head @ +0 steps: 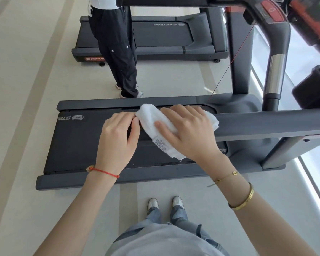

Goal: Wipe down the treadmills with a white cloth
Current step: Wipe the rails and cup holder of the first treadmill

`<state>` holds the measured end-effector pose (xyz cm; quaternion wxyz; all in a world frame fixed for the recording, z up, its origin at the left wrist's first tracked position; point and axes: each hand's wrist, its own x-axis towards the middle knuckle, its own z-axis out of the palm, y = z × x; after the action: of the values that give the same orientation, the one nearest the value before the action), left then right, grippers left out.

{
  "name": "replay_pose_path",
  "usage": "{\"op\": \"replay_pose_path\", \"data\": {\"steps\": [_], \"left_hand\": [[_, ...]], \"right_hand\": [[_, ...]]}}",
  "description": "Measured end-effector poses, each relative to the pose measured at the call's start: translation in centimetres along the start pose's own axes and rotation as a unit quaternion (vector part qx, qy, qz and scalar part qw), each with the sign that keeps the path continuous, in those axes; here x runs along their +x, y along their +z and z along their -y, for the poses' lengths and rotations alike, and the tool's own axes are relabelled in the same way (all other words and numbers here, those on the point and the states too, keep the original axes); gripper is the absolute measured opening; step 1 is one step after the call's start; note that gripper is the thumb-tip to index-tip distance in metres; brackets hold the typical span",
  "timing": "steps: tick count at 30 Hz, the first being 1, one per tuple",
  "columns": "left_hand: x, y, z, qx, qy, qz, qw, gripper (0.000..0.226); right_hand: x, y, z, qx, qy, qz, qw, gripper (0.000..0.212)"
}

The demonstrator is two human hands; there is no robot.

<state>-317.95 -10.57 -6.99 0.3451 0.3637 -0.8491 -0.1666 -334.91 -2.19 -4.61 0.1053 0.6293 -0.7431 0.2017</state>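
A pale, smooth floor (35, 74) with long lighter stripes fills the room, and a bright strip of window light runs along its right edge. Two dark grey treadmills stand on it, one behind the other. The near treadmill (78, 143) lies across the view, with a flat matte black belt, grey side rails and a long grey handrail (273, 124) that crosses above the belt on the right. The far treadmill (166, 36) has the same shape and a small orange label at its corner. Another person in loose black trousers (116, 48) stands between the two machines. Below, the wearer's own grey shoes (164, 203) point to the near machine. The white cloth (151, 122) is soft, looped like a towel and folded, with a small printed label at its lower edge; it lies at the left end of the handrail, above the belt. The right hand (188, 132) lies over the cloth with spread, bent fingers and the thumb pressed on it, so it holds the cloth from above. The left hand (118, 137) is just beside it, and its curled fingertips pinch the left edge of the cloth. A red string bracelet (103, 171) is on the left wrist, a gold bangle (245, 199) on the right.
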Motion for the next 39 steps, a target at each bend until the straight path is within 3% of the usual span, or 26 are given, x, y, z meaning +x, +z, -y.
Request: {"op": "replay_pose_path", "data": {"steps": [7,17,28,39], "left_hand": [[0.2,-0.4,-0.4,-0.004,0.004,0.016,1.0,0.024],[0.8,0.6,-2.7,0.037,0.048,0.01,0.998,0.016],[2.1,4.8,-8.6,0.015,0.062,0.048,0.997,0.013],[2.8,10.8,-16.2,0.007,0.06,0.055,0.997,0.014]], "right_hand": [[0.0,-0.6,-3.3,-0.026,0.127,0.005,0.991,0.046],[-1.4,-0.3,-3.3,-0.003,0.009,-0.07,0.998,0.036],[-3.8,-2.3,-10.1,-0.016,0.04,-0.107,0.993,0.033],[-7.3,-5.2,-19.9,-0.027,-0.006,-0.128,0.991,0.033]]}}
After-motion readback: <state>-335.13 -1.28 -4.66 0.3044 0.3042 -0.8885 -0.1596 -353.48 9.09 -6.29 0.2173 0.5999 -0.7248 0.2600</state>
